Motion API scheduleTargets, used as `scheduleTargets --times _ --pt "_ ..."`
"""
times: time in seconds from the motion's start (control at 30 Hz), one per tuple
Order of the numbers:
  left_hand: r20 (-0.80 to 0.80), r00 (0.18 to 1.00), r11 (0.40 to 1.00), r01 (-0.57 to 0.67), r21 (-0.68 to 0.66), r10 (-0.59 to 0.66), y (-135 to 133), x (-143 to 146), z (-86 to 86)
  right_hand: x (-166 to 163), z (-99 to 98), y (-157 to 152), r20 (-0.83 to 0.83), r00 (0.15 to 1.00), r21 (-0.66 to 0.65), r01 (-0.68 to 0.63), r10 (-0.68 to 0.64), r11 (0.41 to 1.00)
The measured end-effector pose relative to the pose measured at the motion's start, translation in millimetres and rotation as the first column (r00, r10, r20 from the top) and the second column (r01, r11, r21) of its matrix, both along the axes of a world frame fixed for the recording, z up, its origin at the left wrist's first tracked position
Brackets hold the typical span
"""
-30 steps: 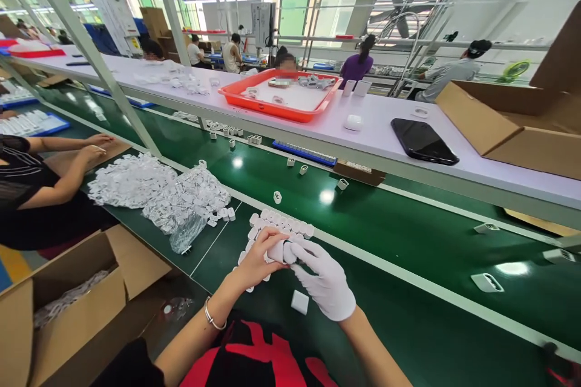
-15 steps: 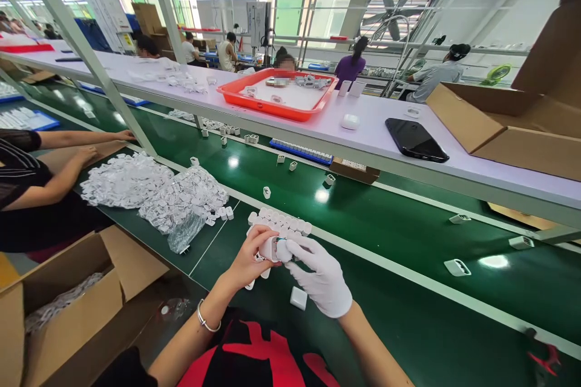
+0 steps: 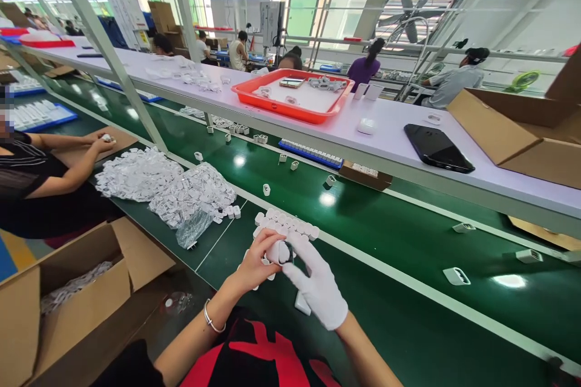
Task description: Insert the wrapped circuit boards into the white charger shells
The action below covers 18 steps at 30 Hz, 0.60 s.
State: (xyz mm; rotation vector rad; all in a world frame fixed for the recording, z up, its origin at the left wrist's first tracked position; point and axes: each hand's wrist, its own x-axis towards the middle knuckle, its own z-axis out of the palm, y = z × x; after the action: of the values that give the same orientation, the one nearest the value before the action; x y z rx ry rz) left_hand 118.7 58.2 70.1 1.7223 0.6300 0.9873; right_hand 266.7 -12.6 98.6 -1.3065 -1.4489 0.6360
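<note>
In front of my body, my bare left hand (image 3: 259,263) grips a small white plastic charger housing (image 3: 275,252) between thumb and fingers. My right hand (image 3: 318,284), in a white glove, has its thumb and fingertips around the housing's right end. A rounded white piece and a dark patch show there; the fingers partly cover them. Just below the gloved thumb lies a loose white block (image 3: 302,303) on the green bench (image 3: 363,320). Behind my hands stand rows of white housings (image 3: 285,222), some of them hidden by my left hand.
Heaps of white parts (image 3: 190,193) lie left. Beyond them a co-worker's hands (image 3: 102,140) hold something small. An open carton (image 3: 82,296) stands at lower left. White shells lie along the green belt (image 3: 390,236). The shelf above bears a red tray (image 3: 290,110) and a phone (image 3: 438,146).
The view has shifted slightly, moving the scene rightward. The white piece at my right fingertips now sits closer against the housing. The co-worker's hands have come together around a small object.
</note>
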Motion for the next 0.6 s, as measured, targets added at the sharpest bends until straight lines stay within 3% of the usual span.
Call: scheduleTargets --times 0.1,0.17,0.3,0.37,0.4,0.47,0.53,0.6 --pt "-0.027 1.000 1.000 -0.007 0.013 0.008 -8.2 1.0 -2.2 -14.8 -22.6 2.2 -0.377 0.925 -0.147 -0.024 -0.034 0.989" --pt "-0.076 0.997 1.000 -0.026 0.015 0.027 -14.6 1.4 -7.4 -28.1 -44.0 2.3 -0.494 0.868 -0.197 -0.049 -0.056 0.979" --pt "-0.213 0.977 0.998 -0.028 -0.062 0.014 -25.0 1.5 -27.6 -41.6 -87.3 -3.2 -0.546 0.829 -0.257 -0.031 -0.118 0.966" --pt "-0.275 0.961 0.993 -0.014 -0.120 -0.020 -26.1 0.1 -31.6 -28.9 -103.6 -4.3 -0.487 0.842 -0.379 0.034 -0.230 0.925" --pt "-0.297 0.954 0.990 -0.011 -0.144 -0.033 -25.1 -1.8 -28.3 -16.4 -110.0 -3.6 -0.402 0.851 -0.481 0.117 -0.337 0.869" --pt "-0.308 0.951 0.988 -0.010 -0.155 -0.039 -20.0 -9.6 -8.0 18.0 -119.2 -0.5 -0.131 0.817 -0.654 0.354 -0.561 0.668" --pt "-0.267 0.963 0.995 0.008 -0.099 -0.035 -12.0 -24.4 28.1 55.9 -123.9 3.7 0.098 0.739 -0.692 0.531 -0.666 0.488" --pt "-0.193 0.981 0.999 0.038 0.023 -0.033 -4.0 -45.1 69.4 85.8 -124.7 7.7 0.227 0.694 -0.685 0.612 -0.683 0.395"
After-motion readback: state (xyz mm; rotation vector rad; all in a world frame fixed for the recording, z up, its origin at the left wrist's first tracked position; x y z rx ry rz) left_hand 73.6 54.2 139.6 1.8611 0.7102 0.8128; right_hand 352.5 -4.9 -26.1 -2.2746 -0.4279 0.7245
